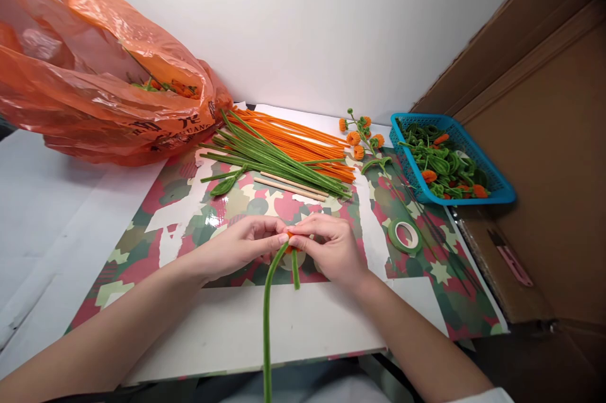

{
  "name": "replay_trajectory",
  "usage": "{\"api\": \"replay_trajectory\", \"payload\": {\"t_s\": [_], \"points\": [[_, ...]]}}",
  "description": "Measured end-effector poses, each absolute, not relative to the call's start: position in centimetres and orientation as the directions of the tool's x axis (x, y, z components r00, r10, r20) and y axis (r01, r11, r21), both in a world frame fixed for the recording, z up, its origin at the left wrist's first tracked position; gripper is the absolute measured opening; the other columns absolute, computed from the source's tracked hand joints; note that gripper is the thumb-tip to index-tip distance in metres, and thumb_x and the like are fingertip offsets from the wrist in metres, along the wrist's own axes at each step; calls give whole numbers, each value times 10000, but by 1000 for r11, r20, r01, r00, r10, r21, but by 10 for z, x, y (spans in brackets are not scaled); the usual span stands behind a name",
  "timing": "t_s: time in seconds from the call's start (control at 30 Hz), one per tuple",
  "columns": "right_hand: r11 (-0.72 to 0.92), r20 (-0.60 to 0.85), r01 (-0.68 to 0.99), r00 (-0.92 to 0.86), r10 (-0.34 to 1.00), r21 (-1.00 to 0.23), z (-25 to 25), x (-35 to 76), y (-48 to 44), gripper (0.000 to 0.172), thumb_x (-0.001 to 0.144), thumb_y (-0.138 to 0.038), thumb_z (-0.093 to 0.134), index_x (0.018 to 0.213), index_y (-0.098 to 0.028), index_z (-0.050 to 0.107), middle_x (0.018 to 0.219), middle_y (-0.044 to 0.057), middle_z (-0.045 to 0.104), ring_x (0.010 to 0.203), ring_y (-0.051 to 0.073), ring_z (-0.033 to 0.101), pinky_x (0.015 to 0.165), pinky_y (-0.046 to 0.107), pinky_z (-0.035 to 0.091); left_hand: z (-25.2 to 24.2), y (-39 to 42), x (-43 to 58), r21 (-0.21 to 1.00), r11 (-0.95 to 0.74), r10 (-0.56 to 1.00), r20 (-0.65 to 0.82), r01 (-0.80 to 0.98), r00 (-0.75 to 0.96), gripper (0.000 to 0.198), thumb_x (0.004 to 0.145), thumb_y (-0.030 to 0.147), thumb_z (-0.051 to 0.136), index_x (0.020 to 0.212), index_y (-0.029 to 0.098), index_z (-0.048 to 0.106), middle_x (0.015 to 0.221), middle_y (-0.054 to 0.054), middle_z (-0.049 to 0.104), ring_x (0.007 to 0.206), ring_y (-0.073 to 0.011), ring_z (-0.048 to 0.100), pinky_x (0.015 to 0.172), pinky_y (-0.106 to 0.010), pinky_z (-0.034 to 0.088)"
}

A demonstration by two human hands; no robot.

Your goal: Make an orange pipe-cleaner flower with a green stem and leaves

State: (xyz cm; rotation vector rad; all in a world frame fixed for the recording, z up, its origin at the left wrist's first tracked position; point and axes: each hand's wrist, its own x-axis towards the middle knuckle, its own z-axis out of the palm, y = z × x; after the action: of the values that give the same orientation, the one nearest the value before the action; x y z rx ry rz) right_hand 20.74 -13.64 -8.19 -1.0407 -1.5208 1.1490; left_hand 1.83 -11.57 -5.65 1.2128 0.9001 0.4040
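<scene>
My left hand (243,244) and my right hand (329,246) meet over the patterned mat (426,276), fingertips pinched together. Between them sits a small orange piece (289,236) joined to a green pipe cleaner (267,321). The pipe cleaner's long end runs down toward me and a short end hangs beside it. Both hands grip this piece. Behind the hands lie a bundle of green pipe cleaners (265,160) and a bundle of orange pipe cleaners (293,134), with two wooden sticks (288,187) in front of them.
An orange plastic bag (95,74) bulges at the back left. A finished stem with orange blossoms (362,138) lies by a blue basket (497,191) of green and orange pieces. A roll of green tape (404,235) sits right of my hands. Cardboard (544,138) walls the right side.
</scene>
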Motion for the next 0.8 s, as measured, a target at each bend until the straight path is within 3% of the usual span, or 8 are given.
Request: {"api": "replay_trajectory", "payload": {"t_s": [0.4,0.6,0.8], "points": [[48,51,-21,-163,985,-999,-77,205,-135,103,760,-294,751,855,-269,783,842,36,732,753,176,673,605,289,565,-62,-120,20,901,427,762,-402,74,508,318,810,493,646,794,176,660,712,-11,570,613,-129,518,566,-224,452],[-45,-31,-110,-125,992,-993,-76,204,-135,100,754,-292,750,842,-248,770,846,29,739,761,177,697,667,298,604,-62,-119,19,902,430,765,-382,31,519,232,770,409,718,860,197,693,770,-10,612,620,-110,537,577,-204,462],[-177,-142,-194,-180,973,-965,-67,205,-133,173,699,-375,791,785,-229,759,737,9,724,662,165,685,569,274,598,-54,-120,22,905,425,760,-372,26,534,272,772,441,711,811,174,679,687,3,574,576,-98,496,536,-198,436]]}}
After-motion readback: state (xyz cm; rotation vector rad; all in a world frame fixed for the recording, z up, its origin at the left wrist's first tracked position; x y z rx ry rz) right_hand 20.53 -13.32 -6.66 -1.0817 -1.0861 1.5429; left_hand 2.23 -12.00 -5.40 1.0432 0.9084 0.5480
